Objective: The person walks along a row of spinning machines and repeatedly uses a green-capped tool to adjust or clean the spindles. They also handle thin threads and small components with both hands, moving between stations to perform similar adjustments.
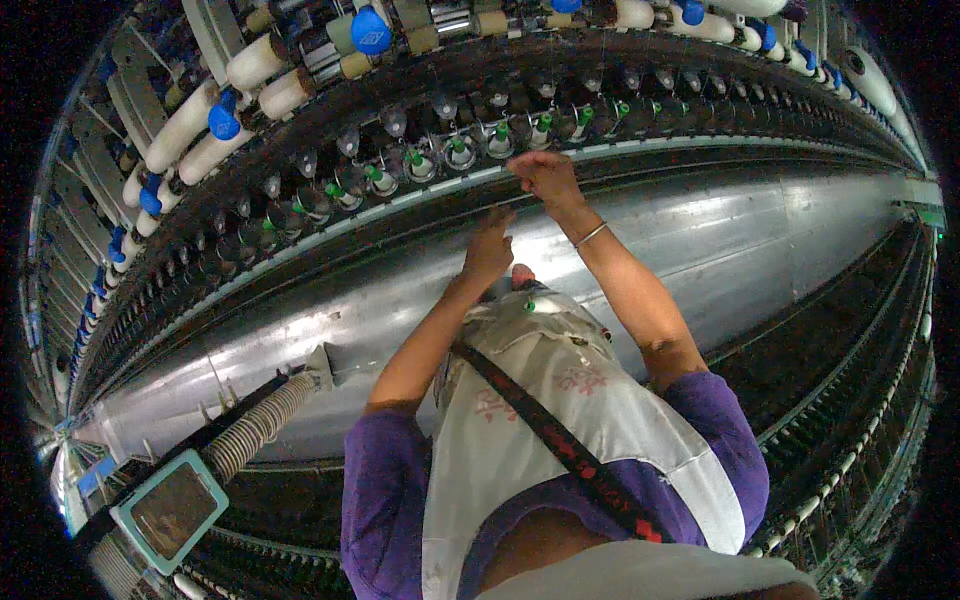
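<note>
In front of a long spinning frame, my right hand [548, 180] is raised by the pale rail [440, 188], just below the row of spindles. Its fingers are bent and drawn together; anything thin between them is too small to make out. My left hand [490, 248] hangs lower and nearer, over the shiny metal floor, with its fingers partly stretched out and the thumb apart. I see nothing in it. Nearest the right hand stand green-topped bobbins [500, 140] on their spindles, with another bobbin [541, 130] just to the right.
White roving bobbins [256, 62] and blue tags [370, 32] hang above the spindles. At the lower left is a ribbed hose [262, 425] with a nozzle and a teal-framed box [172, 510]. A second machine row [850, 450] runs behind me on the right. I wear a pale apron [590, 420].
</note>
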`<state>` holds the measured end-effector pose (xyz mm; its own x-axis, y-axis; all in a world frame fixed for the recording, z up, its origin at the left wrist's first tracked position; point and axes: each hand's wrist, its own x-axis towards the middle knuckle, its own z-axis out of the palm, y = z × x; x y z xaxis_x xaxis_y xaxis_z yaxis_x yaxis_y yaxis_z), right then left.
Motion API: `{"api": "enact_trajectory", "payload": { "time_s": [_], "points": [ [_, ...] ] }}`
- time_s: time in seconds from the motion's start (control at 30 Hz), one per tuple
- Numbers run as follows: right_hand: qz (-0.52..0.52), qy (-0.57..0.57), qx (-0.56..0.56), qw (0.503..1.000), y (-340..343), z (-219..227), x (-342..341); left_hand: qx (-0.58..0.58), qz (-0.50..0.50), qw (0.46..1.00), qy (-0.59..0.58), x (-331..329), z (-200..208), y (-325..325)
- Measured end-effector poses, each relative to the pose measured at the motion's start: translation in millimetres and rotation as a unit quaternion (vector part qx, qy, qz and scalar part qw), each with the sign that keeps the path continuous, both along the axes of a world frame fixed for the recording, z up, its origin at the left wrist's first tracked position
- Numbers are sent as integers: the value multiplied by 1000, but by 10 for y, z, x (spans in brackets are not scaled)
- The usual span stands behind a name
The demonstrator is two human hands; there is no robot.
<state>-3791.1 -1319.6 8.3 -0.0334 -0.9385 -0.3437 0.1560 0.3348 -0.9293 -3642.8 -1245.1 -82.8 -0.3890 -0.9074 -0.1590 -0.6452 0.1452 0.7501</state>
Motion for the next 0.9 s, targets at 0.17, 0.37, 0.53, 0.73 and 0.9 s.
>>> {"api": "enact_trajectory", "payload": {
  "time_s": [0.17, 0.37, 0.53, 0.73, 0.9],
  "points": [
    [91, 155, -270, 946, -198, 709, -277, -77, 15, 995, 69, -154, 265, -182],
    [-10, 557, -499, 664, -266, 1611, -535, -303, 41, 938, 165, -430, 995, -499],
    [-81, 632, -633, 440, -364, 1916, -265, -340, 98, 906, 230, -653, 1213, -943],
    [-104, 584, -659, 462, -715, 1788, 34, -392, 249, 843, 272, -649, 1161, -1262],
    [-147, 685, -638, 320, -1013, 1643, 85, -75, 191, 953, 222, -643, 1365, -1767]
  ]
}}
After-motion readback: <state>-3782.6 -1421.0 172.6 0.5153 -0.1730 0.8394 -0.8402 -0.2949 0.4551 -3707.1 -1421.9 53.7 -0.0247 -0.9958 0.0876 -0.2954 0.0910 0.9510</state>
